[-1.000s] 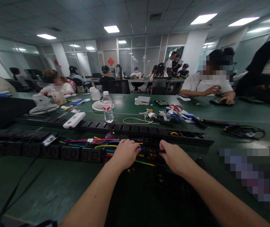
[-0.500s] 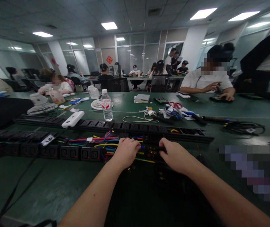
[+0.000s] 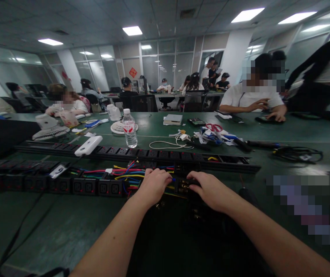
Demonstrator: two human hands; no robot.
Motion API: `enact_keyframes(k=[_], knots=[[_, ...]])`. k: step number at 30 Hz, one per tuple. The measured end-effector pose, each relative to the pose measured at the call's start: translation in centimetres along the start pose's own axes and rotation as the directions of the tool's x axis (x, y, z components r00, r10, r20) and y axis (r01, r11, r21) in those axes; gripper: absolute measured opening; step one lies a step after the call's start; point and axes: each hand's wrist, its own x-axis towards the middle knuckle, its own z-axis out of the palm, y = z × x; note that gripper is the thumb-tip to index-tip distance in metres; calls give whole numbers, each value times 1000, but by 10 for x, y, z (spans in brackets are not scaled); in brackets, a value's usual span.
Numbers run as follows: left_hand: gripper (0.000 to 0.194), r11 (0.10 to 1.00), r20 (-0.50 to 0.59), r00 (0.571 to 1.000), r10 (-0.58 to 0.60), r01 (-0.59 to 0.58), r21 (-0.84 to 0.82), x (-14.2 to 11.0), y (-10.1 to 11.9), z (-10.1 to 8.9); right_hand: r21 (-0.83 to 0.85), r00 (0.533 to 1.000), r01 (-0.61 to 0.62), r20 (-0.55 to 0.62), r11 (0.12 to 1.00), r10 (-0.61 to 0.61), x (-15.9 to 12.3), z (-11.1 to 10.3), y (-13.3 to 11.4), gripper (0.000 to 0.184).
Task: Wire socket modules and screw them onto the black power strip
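Observation:
A long black power strip (image 3: 66,185) lies open on the green table (image 3: 66,227), with red, blue, yellow and green wires (image 3: 124,172) spilling from it. My left hand (image 3: 153,186) rests curled on the wires at the strip's open end. My right hand (image 3: 209,190) is beside it, fingers bent and pinching at a black socket block with brass terminals (image 3: 183,186). What each hand holds is hidden by the fingers. A second black strip (image 3: 182,157) lies just behind both hands.
A water bottle (image 3: 129,129), a small white fan (image 3: 118,127), a white cable (image 3: 165,145), red scissors (image 3: 214,127) and tools lie behind the strips. A white device (image 3: 89,145) rests on the rear strip. A person in white sits across the table; others are further back.
My right hand has slid a little left, closer to the left hand, onto the terminal block. The left hand has stayed on the wires.

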Motion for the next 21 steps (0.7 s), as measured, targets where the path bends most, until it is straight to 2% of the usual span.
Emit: enact_keyframes(k=[12,21], knots=[[21,996,-7,997,77,-77,39,1,0,-3,20,998,49,24,999,-50,0,-4,2,17],[24,995,-6,996,92,-92,37,0,5,-7,57,997,70,18,996,-71,3,-5,4,18]])
